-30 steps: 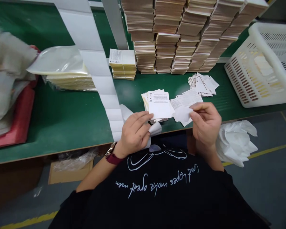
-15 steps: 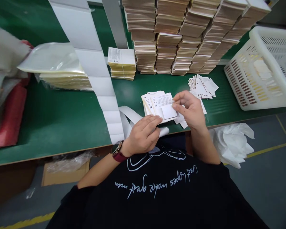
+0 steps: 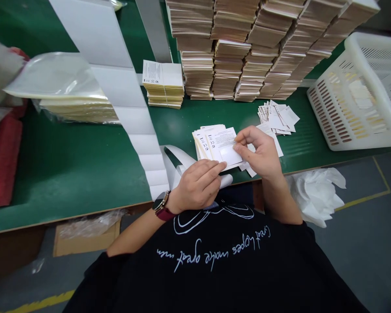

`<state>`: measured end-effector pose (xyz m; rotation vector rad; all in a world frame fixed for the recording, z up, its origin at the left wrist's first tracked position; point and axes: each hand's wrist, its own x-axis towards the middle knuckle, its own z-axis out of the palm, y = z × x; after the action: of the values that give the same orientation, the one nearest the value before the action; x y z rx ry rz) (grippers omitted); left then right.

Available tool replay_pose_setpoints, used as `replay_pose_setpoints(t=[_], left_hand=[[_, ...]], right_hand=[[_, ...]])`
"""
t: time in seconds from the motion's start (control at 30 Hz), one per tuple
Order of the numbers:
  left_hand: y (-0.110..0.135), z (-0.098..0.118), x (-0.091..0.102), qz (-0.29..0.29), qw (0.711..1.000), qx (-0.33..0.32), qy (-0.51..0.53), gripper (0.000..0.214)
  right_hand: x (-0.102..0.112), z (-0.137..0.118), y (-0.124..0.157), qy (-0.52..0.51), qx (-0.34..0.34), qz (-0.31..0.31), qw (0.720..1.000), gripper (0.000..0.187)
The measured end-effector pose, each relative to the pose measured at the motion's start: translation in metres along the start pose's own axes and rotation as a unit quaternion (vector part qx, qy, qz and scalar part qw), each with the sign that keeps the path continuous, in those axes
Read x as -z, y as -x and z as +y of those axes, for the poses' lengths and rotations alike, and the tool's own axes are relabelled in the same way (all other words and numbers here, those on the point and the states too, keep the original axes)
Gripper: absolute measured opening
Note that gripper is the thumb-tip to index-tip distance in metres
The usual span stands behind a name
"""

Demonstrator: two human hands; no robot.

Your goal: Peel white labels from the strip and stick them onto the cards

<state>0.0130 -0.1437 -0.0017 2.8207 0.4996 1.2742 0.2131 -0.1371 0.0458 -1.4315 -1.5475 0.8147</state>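
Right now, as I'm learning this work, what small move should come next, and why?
Perhaps smooth down the small blank white rectangular label with the right hand: it lies over the white printed card, its edge at that hand, while the left hand touches the card's lower edge.

Two bare hands (image 3: 200, 184) (image 3: 260, 152)
One white slotted plastic basket (image 3: 337, 108), one black round-faced wristwatch (image 3: 160, 201), one banded yellow-edged card stack (image 3: 164, 93).

Black white-lettered shirt (image 3: 215, 282) — dark-faced wristwatch (image 3: 158, 202)
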Motion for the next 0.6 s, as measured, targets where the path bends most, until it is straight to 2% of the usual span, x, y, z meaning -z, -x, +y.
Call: replay_pose_setpoints(t=[0.07, 0.13, 0.2, 0.27, 0.33, 0.43, 0.53, 0.6], left_hand=[[0.000, 0.000, -0.001, -0.003, 1.000, -0.003, 0.000, 0.013], [-0.001, -0.001, -0.001, -0.002, 1.000, -0.006, -0.004, 0.013], [-0.001, -0.001, -0.003, 0.004, 1.000, -0.007, -0.009, 0.012], [-0.002, -0.002, -0.004, 0.012, 1.000, -0.010, -0.010, 0.010], [-0.002, -0.002, -0.004, 0.016, 1.000, -0.014, -0.006, 0.010], [-0.002, -0.003, -0.005, 0.021, 1.000, -0.021, 0.003, 0.010], [-0.001, -0.004, -0.005, 0.027, 0.999, -0.024, 0.002, 0.009], [-0.001, -0.003, -0.005, 0.027, 0.999, -0.019, 0.002, 0.009]], right_hand=[[-0.002, -0.005, 0.003, 0.093, 0.026, 0.001, 0.995, 0.005], [-0.003, -0.010, 0.005, 0.217, 0.041, 0.011, 0.975, 0.009], [-0.002, -0.013, 0.006, 0.316, 0.025, 0.039, 0.948, 0.019], [0.002, -0.011, 0.005, 0.339, -0.012, 0.063, 0.939, 0.028], [0.005, -0.005, 0.003, 0.276, -0.047, 0.033, 0.959, 0.027], [0.004, 0.008, 0.000, 0.116, -0.082, -0.020, 0.990, 0.027], [0.000, 0.018, -0.003, -0.012, -0.099, -0.016, 0.995, 0.035], [-0.001, 0.021, -0.003, -0.034, -0.096, -0.021, 0.995, 0.035]])
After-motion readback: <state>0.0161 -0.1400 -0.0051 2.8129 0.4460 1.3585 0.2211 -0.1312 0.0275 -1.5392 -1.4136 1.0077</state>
